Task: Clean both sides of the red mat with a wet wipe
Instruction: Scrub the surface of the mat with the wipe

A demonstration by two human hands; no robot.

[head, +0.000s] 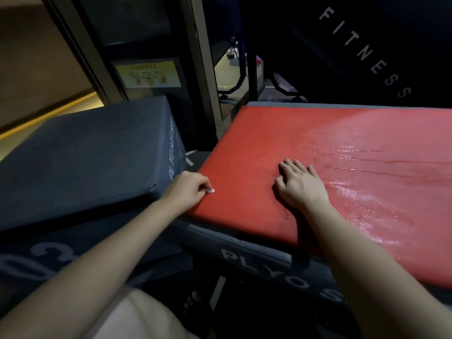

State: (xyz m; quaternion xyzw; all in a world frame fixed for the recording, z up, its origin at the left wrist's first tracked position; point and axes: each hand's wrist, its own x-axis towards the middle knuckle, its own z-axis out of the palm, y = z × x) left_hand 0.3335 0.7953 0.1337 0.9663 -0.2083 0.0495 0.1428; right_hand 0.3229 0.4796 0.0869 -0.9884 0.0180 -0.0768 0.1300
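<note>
While resting the right hand flat on a red mat, a person is pinching a small white wet wipe at the mat's near left corner.

Both bare forearms are reaching forward. The left hand is curling its thumb and fingertips round the balled wipe, which is touching the mat's edge. The right hand is lying palm down on the mat, fingers straight and slightly spread, holding nothing. One mat is lying on a grey padded box lettered PLYO, its right part glistening wet and its left part looking dull. One wipe is showing, two hands, and three padded boxes: the one under the mat, plus an upper box sitting on a lower box at left.
</note>
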